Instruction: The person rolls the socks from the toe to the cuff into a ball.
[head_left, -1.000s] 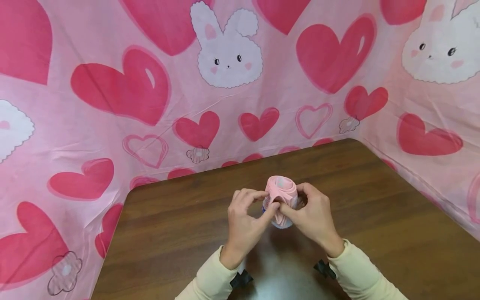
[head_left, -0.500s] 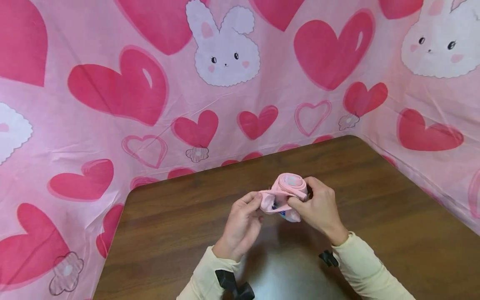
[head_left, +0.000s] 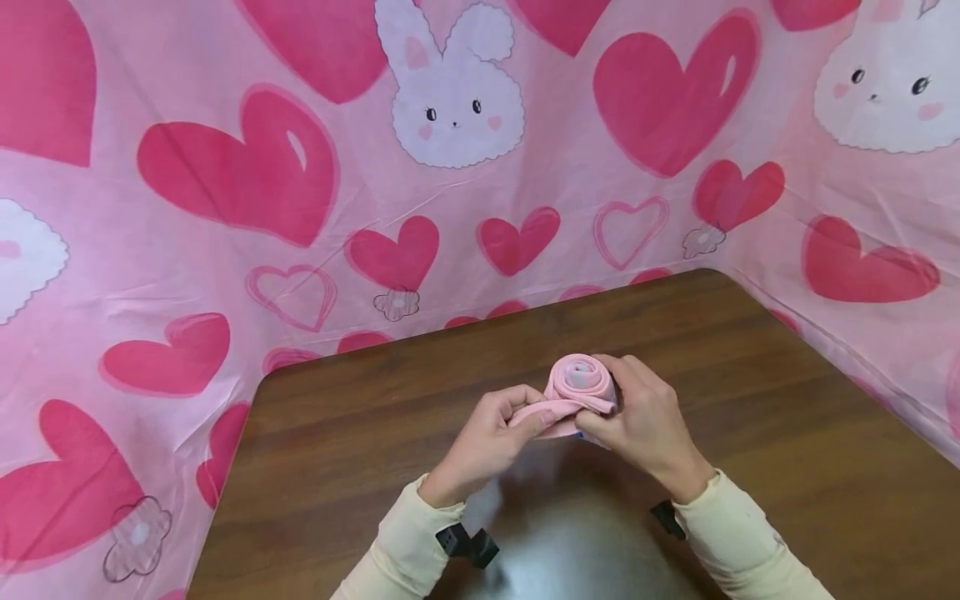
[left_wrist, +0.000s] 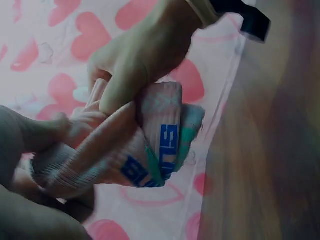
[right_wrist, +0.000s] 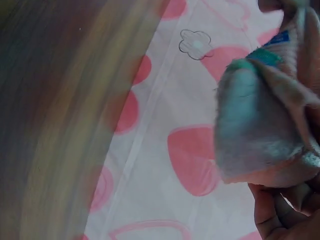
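Observation:
A rolled pair of pink socks (head_left: pixel 579 379) is held up above the table, its spiral end facing up in the head view. My left hand (head_left: pixel 491 437) pinches the stretched pink cuff (head_left: pixel 557 408) on the left between thumb and fingers. On the other side my right hand (head_left: pixel 648 421) grips the roll, its thumb at the front and fingers behind. The left wrist view shows blue lettering and green patches on the socks (left_wrist: pixel 162 127). In the right wrist view the pale, green-edged side of the socks (right_wrist: pixel 250 120) is blurred, and part of it is cut off by the frame.
Below the hands spreads a brown wooden table (head_left: pixel 360 467). A pink cloth (head_left: pixel 300 192) with hearts and rabbits hangs behind it and along both sides. Black straps with small devices (head_left: pixel 468 546) sit at the wrists, by the cream sleeves.
Both hands shifted slightly right with the socks. The left hand pulled the cuff out leftward into an open loop, which now looks flatter, and its fingers turned over the cuff.

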